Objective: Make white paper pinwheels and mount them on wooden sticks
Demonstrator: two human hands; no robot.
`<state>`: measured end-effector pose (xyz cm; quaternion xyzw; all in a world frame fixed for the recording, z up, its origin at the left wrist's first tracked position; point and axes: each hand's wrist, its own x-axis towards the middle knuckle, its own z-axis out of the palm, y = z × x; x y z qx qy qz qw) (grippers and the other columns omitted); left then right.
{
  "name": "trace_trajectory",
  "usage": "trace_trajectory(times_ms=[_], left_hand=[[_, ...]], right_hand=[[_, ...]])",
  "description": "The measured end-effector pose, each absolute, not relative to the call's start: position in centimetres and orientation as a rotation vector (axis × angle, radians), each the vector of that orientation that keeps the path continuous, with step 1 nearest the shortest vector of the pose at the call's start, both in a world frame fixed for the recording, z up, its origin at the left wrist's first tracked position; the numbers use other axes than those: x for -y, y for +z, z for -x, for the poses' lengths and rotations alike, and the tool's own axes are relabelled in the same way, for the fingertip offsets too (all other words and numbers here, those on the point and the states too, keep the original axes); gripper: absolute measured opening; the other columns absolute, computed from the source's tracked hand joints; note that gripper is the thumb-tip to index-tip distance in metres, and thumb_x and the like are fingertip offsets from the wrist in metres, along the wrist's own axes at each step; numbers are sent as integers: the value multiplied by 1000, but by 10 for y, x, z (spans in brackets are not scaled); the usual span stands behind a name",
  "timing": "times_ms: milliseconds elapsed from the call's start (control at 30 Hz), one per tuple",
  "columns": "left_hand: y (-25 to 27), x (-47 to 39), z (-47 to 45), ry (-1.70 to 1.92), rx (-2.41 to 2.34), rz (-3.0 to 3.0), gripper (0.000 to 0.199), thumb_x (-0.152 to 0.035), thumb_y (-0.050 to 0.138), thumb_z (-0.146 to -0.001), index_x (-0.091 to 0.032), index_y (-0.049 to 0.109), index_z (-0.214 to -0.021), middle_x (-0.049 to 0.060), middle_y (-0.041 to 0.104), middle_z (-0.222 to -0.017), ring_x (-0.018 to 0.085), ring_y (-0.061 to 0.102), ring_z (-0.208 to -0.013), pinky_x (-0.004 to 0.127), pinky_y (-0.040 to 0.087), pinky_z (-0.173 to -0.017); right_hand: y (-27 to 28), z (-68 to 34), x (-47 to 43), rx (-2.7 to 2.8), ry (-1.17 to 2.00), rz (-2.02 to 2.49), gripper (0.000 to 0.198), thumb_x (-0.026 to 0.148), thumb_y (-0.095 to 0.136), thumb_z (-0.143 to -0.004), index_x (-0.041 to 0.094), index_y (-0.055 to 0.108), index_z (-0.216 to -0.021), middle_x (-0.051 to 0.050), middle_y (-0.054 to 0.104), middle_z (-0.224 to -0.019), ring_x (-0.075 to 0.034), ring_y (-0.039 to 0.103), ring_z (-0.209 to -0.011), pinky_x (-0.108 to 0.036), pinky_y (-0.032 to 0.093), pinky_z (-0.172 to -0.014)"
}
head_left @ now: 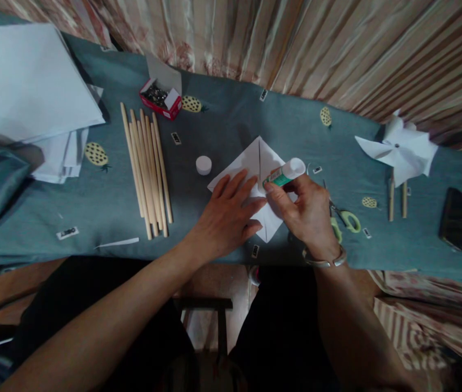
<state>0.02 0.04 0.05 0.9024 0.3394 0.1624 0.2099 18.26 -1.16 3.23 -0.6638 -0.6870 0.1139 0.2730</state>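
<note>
A white paper square lies turned like a diamond on the table, with slits running in from its corners. My left hand rests flat on its left side, fingers spread. In my right hand is a glue stick, green and white, tilted with its lower end at the middle of the paper; that tip is partly hidden by my fingers. The white glue cap stands apart, left of the paper. Just right of my right hand are scissors with light green handles.
Several wooden sticks lie to the left, below a red box of small metal pieces. Paper sheets are stacked far left. At right are paper pinwheels on sticks and a phone. A curtain borders the back edge.
</note>
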Motion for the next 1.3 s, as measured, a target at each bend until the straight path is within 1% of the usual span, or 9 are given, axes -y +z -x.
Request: trace_trajectory(times_ms=[233,400,633,867,1133,1300], left_hand=[[1,0,-1,457,-953,-2511,46,-40,67,-87,-23,58,-129,13,42,-153,35,27,-147,59,24,-118],[-1,0,-1,484,-956,-2507,44,-40,66,-87,-25,57,-128,11,42,-154,34,27,-147,59,24,-118],[-1,0,-1,464,-949,-2508,46,-39,67,-87,-23,58,-128,13,42,-153,36,26,-147,60,24,-118],[2,0,-1,453,-946,-2503,47,-35,67,-87,-22,57,-131,14,42,-153,36,26,-147,60,24,-118],[3,0,-1,447,-940,-2488,45,-34,66,-87,-21,59,-130,14,42,-153,36,25,-148,60,23,-118],[1,0,0,450,-944,-2491,48,-35,65,-88,-22,56,-134,13,41,-154,36,25,-148,61,23,-118]], right_hand=[[31,-182,11,1833,282,1777,29,50,59,-89,22,65,-89,-2,70,-71,-19,66,-62,-33,50,-60],[29,-182,10,1813,252,1775,28,50,59,-90,23,64,-88,-1,69,-70,-19,65,-62,-33,50,-59],[27,-179,8,1789,260,1759,27,50,59,-89,24,63,-85,0,67,-68,-18,63,-60,-32,49,-59],[29,-177,7,1795,279,1753,26,48,60,-90,23,63,-86,0,67,-70,-18,63,-62,-31,50,-60],[28,-177,8,1834,288,1758,30,51,59,-89,22,65,-88,-1,67,-72,-19,63,-64,-33,51,-65],[31,-178,10,1848,341,1755,29,48,60,-90,20,66,-90,-2,69,-74,-18,63,-64,-32,49,-63]])
